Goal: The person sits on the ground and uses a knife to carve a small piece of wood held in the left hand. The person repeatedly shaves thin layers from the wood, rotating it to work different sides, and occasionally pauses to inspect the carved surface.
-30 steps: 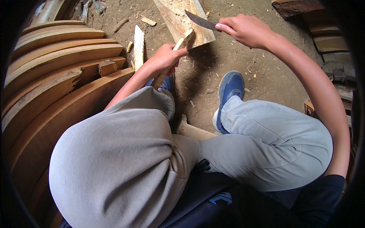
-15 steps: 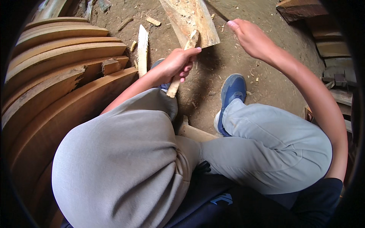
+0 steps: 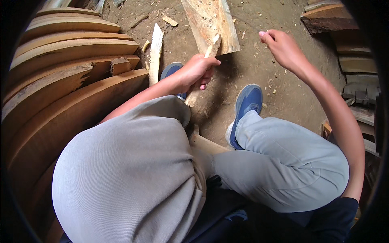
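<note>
My left hand [image 3: 197, 72] is closed around a rough, pale stick of wood [image 3: 212, 46], holding it at a slant. The stick's upper end lies over the near edge of a flat board [image 3: 210, 20] on the ground. My right hand [image 3: 283, 49] is raised to the right of the board with its fingers wrapped in a fist. Half a second ago a long, dark blade, like a big knife's, stuck out from it; now the blade does not show.
Curved planks [image 3: 73, 46] are stacked along the left. A pale split piece of wood [image 3: 155, 56] stands beside them. More timber [image 3: 356, 65] is piled at right. Wood chips [image 3: 170, 21] litter the dirt floor. My blue shoe [image 3: 248, 99] is planted below the board.
My right hand has moved right and slightly down, away from the board, and its dark blade has gone out of sight. My left hand still grips the stick, slightly lower and further right.
</note>
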